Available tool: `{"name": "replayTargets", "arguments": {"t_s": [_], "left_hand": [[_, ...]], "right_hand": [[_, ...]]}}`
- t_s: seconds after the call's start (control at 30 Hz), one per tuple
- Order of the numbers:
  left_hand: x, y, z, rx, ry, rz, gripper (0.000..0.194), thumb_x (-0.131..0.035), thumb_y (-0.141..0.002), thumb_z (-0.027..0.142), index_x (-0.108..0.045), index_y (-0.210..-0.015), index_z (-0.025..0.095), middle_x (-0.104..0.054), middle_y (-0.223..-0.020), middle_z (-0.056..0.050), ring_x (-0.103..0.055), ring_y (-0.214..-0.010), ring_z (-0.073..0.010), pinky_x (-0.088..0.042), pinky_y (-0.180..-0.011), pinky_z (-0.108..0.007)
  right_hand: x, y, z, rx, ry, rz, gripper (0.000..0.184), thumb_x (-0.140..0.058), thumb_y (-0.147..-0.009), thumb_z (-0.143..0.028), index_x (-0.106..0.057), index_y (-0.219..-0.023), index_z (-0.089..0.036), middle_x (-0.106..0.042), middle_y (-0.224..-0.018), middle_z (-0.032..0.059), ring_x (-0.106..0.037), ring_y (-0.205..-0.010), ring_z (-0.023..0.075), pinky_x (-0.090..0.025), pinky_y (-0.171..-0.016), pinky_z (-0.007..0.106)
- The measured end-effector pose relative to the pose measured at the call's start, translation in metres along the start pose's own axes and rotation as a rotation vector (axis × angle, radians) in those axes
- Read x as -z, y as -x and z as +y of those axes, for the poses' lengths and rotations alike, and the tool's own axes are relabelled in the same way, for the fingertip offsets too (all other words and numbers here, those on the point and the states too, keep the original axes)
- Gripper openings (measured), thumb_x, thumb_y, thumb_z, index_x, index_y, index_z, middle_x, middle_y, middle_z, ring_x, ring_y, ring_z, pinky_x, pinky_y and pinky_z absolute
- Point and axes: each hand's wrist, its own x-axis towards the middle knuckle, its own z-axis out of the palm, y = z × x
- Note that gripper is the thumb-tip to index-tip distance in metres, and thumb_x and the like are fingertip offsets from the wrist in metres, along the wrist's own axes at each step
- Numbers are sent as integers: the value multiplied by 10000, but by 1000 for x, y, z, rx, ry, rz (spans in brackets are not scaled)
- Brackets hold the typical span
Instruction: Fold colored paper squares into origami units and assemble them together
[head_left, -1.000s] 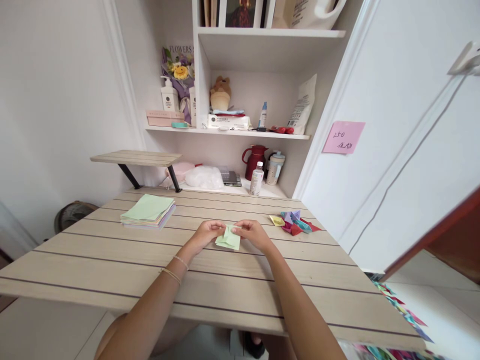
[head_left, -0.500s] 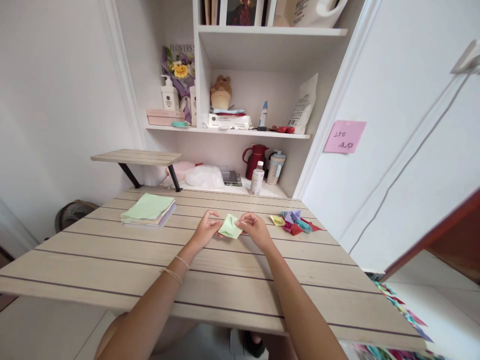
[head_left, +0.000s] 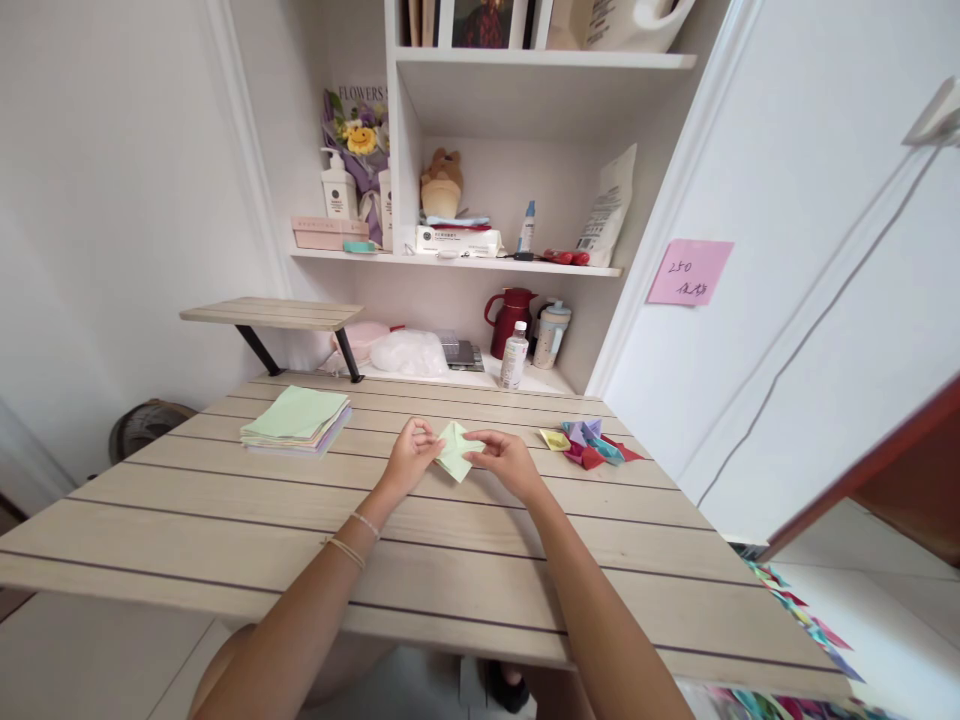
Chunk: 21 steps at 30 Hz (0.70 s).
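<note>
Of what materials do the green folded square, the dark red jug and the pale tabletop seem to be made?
Green folded square: matt paper, by its thin edges and creases.
Dark red handled jug: smooth plastic or painted metal; its even colour leaves this open.
Pale tabletop with dark lines: low-sheen wood or wood-look laminate, by its faint grain.

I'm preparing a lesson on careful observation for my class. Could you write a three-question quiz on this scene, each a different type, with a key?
1. Multiple choice: What colour is the small paper touched by the left hand and the right hand?
A) pink
B) pale green
C) red

2. True or false: The paper stack lies to the left of both hands.

3. Fill in: The colourful folded pieces lie on the table nearer the person's ____ hand.

Key: 1. B; 2. True; 3. right
</note>
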Motion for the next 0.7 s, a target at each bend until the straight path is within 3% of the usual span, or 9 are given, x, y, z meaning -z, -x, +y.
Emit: {"name": "replayTargets", "arguments": {"t_s": [0.13, 0.27, 0.37, 0.53, 0.7], "left_hand": [[1, -1, 3, -43, -28, 8, 267, -702, -584, 296, -537, -734, 148, -621, -718, -23, -595, -691, -145, -465, -641, -247], [-1, 2, 1, -33, -35, -89, 388, -739, -535, 242, -594, -877, 133, -648, -893, -85, -599, -819, -182, -455, -756, -299], [-2, 4, -1, -61, -88, -82, 405, -744, -527, 227, -608, -898, 135, -641, -930, -92, -587, -859, -192, -448, -783, -309], [1, 4, 3, -187, -320, -2, 241, -698, -594, 282, -666, -807, 176, -613, -849, -67, -558, -806, -184, -449, -715, -271], [2, 2, 3, -189, -308, 31, 186, -678, -613, 313, -651, -720, 163, -583, -807, -43, -543, -717, -144, -444, -635, -229]], "right_hand": [[0, 1, -1, 39, -63, 4, 339, -682, -599, -362, -678, -876, -166, -613, -658, 15, -520, -588, 130, -432, -577, 253], [2, 0, 2, 80, 13, 66, 367, -665, -625, -378, -670, -930, -175, -602, -639, 2, -503, -569, 122, -421, -565, 249], [5, -1, 3, 119, 130, 91, 369, -639, -661, -386, -659, -975, -192, -627, -675, 17, -514, -585, 139, -420, -575, 265], [5, 2, -2, 245, 374, 78, 221, -576, -734, -367, -690, -869, -234, -647, -770, 58, -540, -650, 175, -432, -624, 300], [-3, 3, -4, 249, 251, 189, 236, -571, -731, -413, -687, -794, -218, -625, -824, 78, -563, -719, 190, -468, -622, 300]]}}
